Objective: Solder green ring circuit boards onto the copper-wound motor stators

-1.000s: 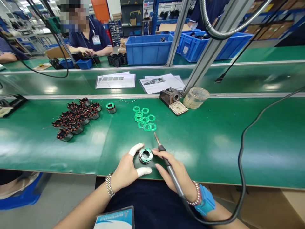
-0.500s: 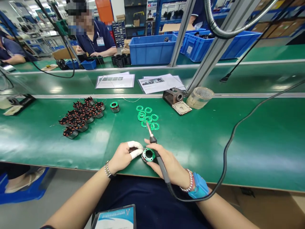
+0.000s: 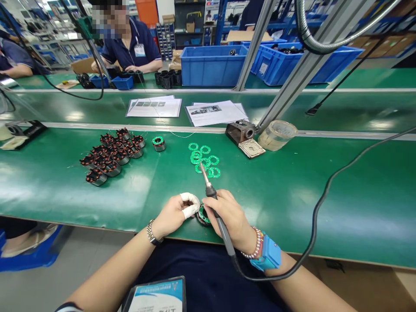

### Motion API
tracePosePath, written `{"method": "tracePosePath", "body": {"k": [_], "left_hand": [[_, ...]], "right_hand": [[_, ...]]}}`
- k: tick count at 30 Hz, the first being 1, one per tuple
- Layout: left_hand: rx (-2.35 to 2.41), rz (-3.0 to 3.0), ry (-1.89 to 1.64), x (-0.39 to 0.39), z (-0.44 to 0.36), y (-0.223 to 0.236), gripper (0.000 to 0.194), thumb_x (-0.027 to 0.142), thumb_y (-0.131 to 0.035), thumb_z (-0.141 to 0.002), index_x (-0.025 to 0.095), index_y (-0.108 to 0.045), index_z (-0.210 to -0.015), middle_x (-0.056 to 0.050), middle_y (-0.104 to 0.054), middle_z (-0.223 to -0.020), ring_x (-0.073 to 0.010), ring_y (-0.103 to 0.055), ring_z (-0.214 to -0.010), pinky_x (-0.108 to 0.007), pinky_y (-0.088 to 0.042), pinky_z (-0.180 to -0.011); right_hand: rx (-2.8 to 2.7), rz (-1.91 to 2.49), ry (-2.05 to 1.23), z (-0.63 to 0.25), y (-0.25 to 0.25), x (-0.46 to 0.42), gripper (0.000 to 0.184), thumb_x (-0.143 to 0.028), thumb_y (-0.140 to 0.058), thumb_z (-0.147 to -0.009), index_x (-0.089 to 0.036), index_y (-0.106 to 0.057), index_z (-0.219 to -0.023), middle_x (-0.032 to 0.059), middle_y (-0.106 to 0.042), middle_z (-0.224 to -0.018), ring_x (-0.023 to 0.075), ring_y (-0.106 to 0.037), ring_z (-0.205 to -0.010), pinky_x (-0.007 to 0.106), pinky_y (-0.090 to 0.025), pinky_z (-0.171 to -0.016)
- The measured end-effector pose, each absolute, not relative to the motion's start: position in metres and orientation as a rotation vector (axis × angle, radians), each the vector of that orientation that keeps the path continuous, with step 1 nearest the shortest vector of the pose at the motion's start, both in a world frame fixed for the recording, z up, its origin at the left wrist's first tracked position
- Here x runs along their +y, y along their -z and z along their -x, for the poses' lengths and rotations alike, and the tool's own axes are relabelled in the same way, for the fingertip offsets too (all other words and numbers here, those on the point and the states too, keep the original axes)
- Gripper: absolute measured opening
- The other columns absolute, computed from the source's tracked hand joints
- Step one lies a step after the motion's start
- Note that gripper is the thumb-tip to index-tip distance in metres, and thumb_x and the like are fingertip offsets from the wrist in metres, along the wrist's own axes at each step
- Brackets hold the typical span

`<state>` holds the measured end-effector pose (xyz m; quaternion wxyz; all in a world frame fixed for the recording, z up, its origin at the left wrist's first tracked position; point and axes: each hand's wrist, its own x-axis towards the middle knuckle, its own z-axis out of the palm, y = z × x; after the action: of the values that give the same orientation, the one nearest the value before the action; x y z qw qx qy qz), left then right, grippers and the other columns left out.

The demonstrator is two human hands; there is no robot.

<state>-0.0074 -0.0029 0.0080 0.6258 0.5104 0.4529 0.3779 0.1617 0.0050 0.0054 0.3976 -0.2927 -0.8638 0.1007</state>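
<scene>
My right hand (image 3: 230,221) is wrapped round a soldering iron (image 3: 224,234), whose metal tip points away from me over the bench. Under its fingers sits a motor stator (image 3: 202,216) with a green ring board on top, partly hidden by that hand. At the stator's left edge, my left hand (image 3: 173,214) pinches with thumb and forefinger, both covered in white finger cots. What lies between those fingertips is too small to make out. Beyond the iron's tip lie several loose green ring boards (image 3: 213,160). Another stator (image 3: 159,144) with a green ring stands farther back.
Many copper-wound stators (image 3: 110,167) are grouped at the left. A soldering iron stand (image 3: 240,131) with a sponge (image 3: 251,148) and a plastic tub (image 3: 277,135) stand at the back right. The iron's black cable (image 3: 316,212) loops across the right side. A person (image 3: 130,47) sits opposite.
My right hand's fingers have drawn in from around the stator and now cover its right part. The left hand still pinches at its left edge. The view has shifted slightly.
</scene>
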Motion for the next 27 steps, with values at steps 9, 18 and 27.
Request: {"method": "tracePosePath", "body": {"k": [9,18,27], "left_hand": [[1.05,-1.124,-0.814,-0.001,0.009,-0.006,0.016,0.026,-0.063,-0.069,0.014,-0.052,-0.066,0.002,-0.055,-0.057,-0.0083,-0.052,-0.052,-0.021,-0.044,-0.053],[1.074,-1.07,-0.801,0.001,0.009,-0.007,0.016,0.024,-0.064,-0.067,0.014,-0.051,-0.065,0.003,-0.056,-0.051,-0.0084,-0.055,-0.048,-0.02,-0.045,-0.05],[1.083,-1.076,-0.807,0.001,0.009,-0.007,0.015,0.023,-0.064,-0.067,0.014,-0.052,-0.065,0.003,-0.056,-0.052,-0.0088,-0.055,-0.048,-0.021,-0.045,-0.051]], "right_hand": [[-2.014,0.865,-0.426,-0.166,-0.02,-0.009,0.021,-0.008,-0.051,-0.079,-0.019,-0.05,-0.096,0.0037,-0.058,-0.075,0.0175,-0.054,-0.072,0.031,-0.047,-0.063],[-1.975,0.826,-0.552,-0.198,-0.044,-0.021,0.024,-0.01,-0.054,-0.079,-0.019,-0.059,-0.101,0.0036,-0.061,-0.071,0.0148,-0.055,-0.061,0.029,-0.047,-0.056],[-1.937,0.849,-0.716,-0.198,-0.044,-0.022,0.018,-0.007,-0.052,-0.077,-0.015,-0.065,-0.087,0.0033,-0.059,-0.06,0.0135,-0.052,-0.053,0.028,-0.044,-0.049]]}}
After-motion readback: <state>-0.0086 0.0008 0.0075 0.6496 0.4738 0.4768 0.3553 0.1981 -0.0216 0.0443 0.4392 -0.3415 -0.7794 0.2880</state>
